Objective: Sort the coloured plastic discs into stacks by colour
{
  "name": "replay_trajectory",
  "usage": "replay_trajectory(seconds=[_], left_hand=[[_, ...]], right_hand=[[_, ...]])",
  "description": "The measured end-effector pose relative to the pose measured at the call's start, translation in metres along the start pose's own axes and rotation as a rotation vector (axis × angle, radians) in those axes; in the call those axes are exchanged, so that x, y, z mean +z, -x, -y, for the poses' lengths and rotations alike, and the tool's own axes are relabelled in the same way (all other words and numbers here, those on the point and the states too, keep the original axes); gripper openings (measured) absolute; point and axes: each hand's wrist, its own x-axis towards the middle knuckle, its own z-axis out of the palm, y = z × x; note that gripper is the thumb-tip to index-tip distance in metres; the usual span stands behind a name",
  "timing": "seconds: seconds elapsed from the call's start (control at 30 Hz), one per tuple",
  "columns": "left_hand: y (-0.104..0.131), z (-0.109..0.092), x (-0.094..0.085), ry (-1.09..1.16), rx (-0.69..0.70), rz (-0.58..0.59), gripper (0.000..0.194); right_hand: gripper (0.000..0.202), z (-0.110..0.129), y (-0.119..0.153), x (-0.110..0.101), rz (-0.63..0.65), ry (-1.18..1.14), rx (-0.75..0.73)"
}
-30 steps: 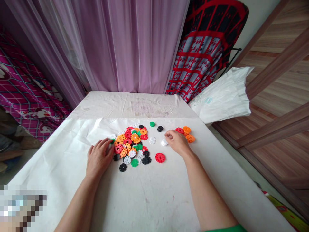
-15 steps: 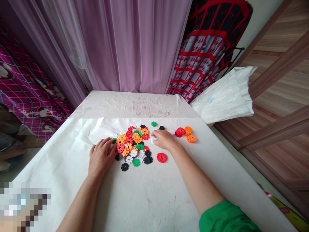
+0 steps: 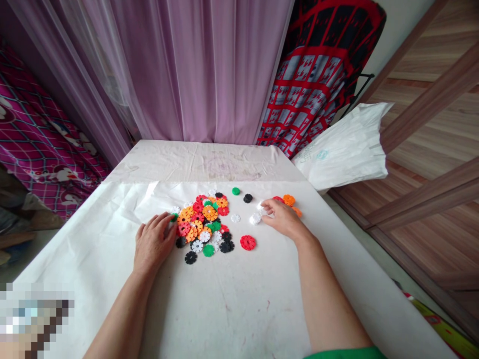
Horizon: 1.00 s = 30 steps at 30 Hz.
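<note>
A mixed pile of notched plastic discs [image 3: 198, 217], in red, orange, green, black and white, lies mid-table. My left hand [image 3: 153, 242] rests flat at its left side, fingers stretched, the tips by a green disc [image 3: 174, 218]. To the right of the pile is my right hand [image 3: 283, 218], thumb and fingers apart. Its tips are at two white stacks: a nearer white stack [image 3: 255, 218] and a farther white stack [image 3: 261, 205], partly covered. Behind this hand, red and orange stacks [image 3: 289, 200] show in part. A lone white disc [image 3: 235, 218] lies between pile and hand.
A red stack [image 3: 247, 243], a black stack [image 3: 248, 198] and a green stack [image 3: 235, 191] stand apart from the pile. A white bag [image 3: 344, 149] sits at the table's right edge. Purple curtains [image 3: 198, 70] hang behind the white-covered table [image 3: 224, 309].
My right hand has moved right from beside the pile to the white stacks. A lone white disc now shows where it was. My left hand stays put.
</note>
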Motion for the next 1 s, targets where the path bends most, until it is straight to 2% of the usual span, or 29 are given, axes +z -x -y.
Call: replay_trajectory(seconds=[0.3, 0.57, 0.73, 0.9, 1.0], left_hand=[[0.000, 0.000, 0.001, -0.001, 0.010, -0.014, 0.044], [-0.001, 0.004, 0.004, -0.001, 0.020, -0.024, 0.041], [-0.001, 0.004, 0.003, -0.009, 0.024, -0.024, 0.043], [-0.001, 0.003, 0.003, -0.013, 0.023, -0.021, 0.042], [-0.001, 0.003, 0.003, -0.010, 0.023, -0.024, 0.043]], right_hand=[[0.036, 0.016, 0.000, 0.013, 0.049, 0.117, -0.062], [0.045, 0.006, 0.003, 0.012, 0.111, 0.195, -0.151], [0.042, 0.001, 0.000, 0.015, 0.141, 0.163, -0.180], [0.035, 0.003, -0.002, 0.017, 0.163, 0.190, -0.173], [0.039, 0.004, -0.001, 0.015, 0.162, 0.203, -0.140]])
